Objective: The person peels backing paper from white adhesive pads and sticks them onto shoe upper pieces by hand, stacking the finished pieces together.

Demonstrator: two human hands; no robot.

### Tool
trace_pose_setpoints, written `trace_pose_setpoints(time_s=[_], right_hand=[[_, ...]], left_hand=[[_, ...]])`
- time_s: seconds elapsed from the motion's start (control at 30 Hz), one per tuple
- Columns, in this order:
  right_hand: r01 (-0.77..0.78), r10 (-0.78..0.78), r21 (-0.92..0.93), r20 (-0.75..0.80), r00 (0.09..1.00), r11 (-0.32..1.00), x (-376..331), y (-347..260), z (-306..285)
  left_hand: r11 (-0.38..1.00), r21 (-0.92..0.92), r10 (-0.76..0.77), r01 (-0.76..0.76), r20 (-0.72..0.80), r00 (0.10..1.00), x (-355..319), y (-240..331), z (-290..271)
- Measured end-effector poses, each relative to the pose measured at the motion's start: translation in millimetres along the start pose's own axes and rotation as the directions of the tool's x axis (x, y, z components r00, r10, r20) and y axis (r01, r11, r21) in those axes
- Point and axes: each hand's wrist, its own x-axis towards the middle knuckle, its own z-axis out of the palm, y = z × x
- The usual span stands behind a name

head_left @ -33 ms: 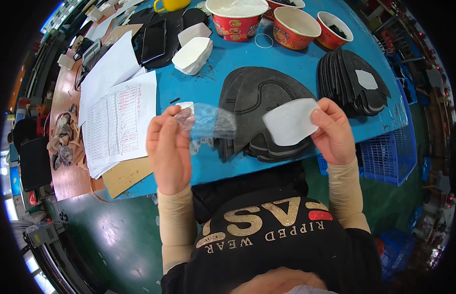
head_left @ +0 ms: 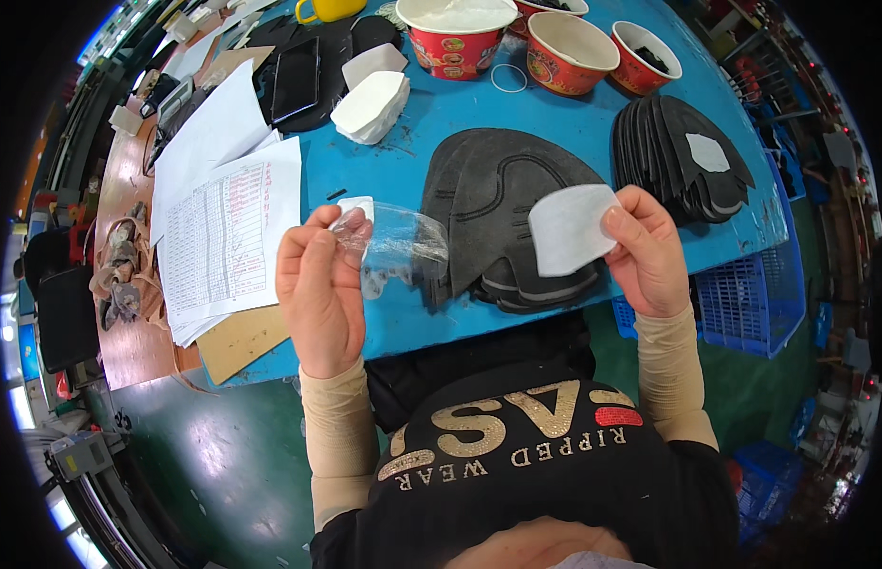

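Between the thumb and fingers of my left hand (head_left: 319, 284) is a clear plastic film (head_left: 408, 242), which sticks out to the right above the table. My right hand (head_left: 646, 248) pinches the right edge of a white patch (head_left: 572, 230) with rounded corners. Film and patch are apart. Beneath the patch lies a stack of black foam pieces (head_left: 502, 175) with a curved groove; the patch hides part of it. To its right, a second stack of black pieces (head_left: 654, 156) carries a white patch (head_left: 708, 153) on top.
A pile of white patches (head_left: 370, 109) sits behind the film. Printed sheets (head_left: 223, 237) and a phone (head_left: 297, 76) lie at left. Red paper tubs (head_left: 573, 55) and a yellow mug (head_left: 332, 9) stand at the back. A blue crate (head_left: 749, 299) is beyond the table's right edge.
The white patch has shifted right, away from the film, and turned a little. My left hand has moved slightly left with the film.
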Motion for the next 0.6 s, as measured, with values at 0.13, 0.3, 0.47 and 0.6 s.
trace_pose_setpoints(time_s=[0.13,0.3,0.47,0.6], right_hand=[[0.165,-0.211,-0.392,-0.077,0.974,0.905,1.6,-11.9,38.4],[0.568,-0.541,-0.806,0.406,0.736,0.168,-2.5,-0.6,67.4],[0.666,-0.499,-0.686,0.484,0.718,0.293,-2.7,-3.3,54.1],[0.347,-0.405,-0.733,0.106,0.908,0.585,-1.2,-8.7,27.0]], left_hand=[[0.997,-0.064,-0.006,0.035,0.403,0.915,-12.7,4.6,2.8],[0.9,0.432,-0.27,-0.057,0.655,0.706,-30.6,-1.2,38.2],[0.893,0.249,-0.448,0.375,0.41,0.794,-33.9,-18.5,40.1],[0.885,0.247,-0.463,0.395,0.378,0.801,-36.8,-21.3,46.0]])
